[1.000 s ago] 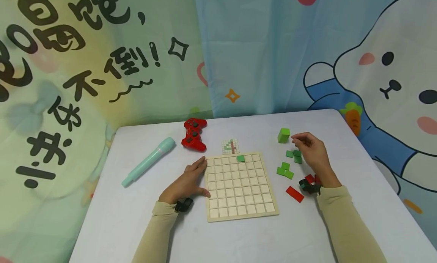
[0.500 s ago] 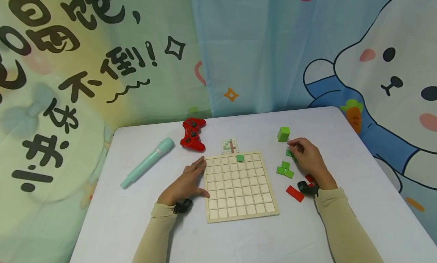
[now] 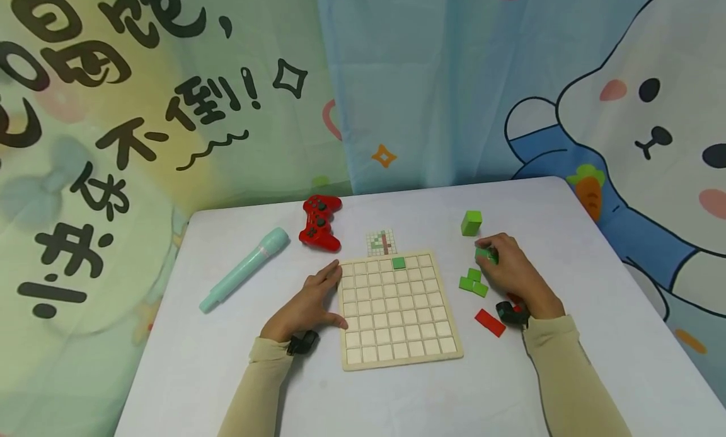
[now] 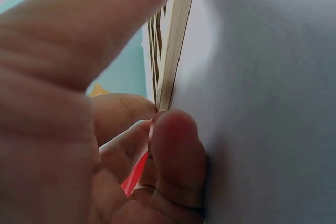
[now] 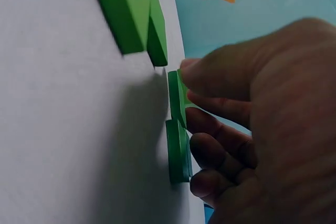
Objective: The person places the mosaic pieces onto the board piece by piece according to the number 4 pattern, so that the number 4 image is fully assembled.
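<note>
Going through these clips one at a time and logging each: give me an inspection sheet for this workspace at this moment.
Surface: white table, cloth-covered.
Job's things: wooden grid board with one green tile seated in its top row; loose green tiles; red tile; green cube; small pattern card beyond the board.
Clutter: red game controller; mint-green toy microphone.
Hands: left hand rests against the board's left edge; right hand pinches a green tile on the table.
Cables: nothing seen.
Surroundings: cartoon-printed curtain behind the table.
</note>
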`<state>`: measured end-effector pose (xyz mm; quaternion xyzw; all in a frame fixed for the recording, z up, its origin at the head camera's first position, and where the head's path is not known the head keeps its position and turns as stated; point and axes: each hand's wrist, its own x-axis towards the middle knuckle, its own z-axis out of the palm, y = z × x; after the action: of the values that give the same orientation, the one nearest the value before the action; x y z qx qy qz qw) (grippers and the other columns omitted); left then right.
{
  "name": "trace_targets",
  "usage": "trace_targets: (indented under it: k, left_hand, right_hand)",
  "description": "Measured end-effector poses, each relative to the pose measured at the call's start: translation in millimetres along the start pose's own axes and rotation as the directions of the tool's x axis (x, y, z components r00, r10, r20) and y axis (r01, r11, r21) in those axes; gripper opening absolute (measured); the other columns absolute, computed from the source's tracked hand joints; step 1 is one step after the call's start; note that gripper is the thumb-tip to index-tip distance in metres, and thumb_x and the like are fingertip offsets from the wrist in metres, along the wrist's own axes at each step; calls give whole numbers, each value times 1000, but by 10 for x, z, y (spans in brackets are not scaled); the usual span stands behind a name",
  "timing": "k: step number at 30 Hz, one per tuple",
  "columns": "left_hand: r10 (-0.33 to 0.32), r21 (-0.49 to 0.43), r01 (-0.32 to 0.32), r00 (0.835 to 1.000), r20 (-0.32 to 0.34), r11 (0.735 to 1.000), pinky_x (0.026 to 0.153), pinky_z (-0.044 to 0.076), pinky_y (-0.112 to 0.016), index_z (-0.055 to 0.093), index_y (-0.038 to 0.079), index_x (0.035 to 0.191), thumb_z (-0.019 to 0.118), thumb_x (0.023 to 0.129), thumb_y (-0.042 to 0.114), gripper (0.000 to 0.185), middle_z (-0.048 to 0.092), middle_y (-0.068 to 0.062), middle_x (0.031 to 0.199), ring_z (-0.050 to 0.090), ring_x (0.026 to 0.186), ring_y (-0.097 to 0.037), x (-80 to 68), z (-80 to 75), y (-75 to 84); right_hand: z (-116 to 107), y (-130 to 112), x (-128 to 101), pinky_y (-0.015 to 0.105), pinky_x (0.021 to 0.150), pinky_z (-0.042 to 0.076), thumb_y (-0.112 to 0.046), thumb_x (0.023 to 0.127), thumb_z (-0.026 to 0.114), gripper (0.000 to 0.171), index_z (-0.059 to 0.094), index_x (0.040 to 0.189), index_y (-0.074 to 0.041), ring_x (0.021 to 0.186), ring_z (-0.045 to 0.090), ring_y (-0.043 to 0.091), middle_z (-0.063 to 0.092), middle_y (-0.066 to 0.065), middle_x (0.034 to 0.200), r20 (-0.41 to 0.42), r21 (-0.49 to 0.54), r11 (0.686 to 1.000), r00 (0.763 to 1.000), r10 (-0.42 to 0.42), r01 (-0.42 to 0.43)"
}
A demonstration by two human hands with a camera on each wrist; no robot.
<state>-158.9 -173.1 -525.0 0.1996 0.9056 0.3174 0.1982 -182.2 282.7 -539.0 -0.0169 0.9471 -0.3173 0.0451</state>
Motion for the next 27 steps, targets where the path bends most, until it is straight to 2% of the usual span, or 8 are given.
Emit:
trace_targets:
  k: [8,19,23,27]
  left_hand:
    - [6,-4,-6,1000,-2,1000,125,40,-51,27,8,169,98,75,33,121,14,-3,182,34,154,-37,-12,10,-6]
    - [-3,8,3,1000,-6,1000,124,42,-50,26,11,170,97,75,36,121,13,-1,182,35,153,-35,10,33,-59]
    - [-5,20,5,1000,-5,1000,124,42,-50,25,11,170,97,75,36,121,13,-1,182,35,153,-35,12,29,-55]
    - [-13,24,13,1000,0,1000,123,43,-48,25,11,170,97,75,36,122,13,0,182,36,151,-33,4,6,-38]
  right_hand:
    - [28,17,-13,68,117,42,-12,103,62,42,55,140,6,133,43,45,46,30,145,19,-31,999,999,-29,30]
    - [8,-52,-13,66,114,43,-9,102,66,37,61,136,5,130,47,44,52,29,140,-14,-39,996,997,-77,77]
    - [-35,-150,-29,58,102,49,-10,102,69,36,63,135,2,118,52,39,55,25,137,-19,-27,993,993,-119,119]
    - [-97,-333,-48,44,89,51,-9,100,72,35,64,133,0,106,55,32,59,21,128,-25,-26,978,978,-205,205]
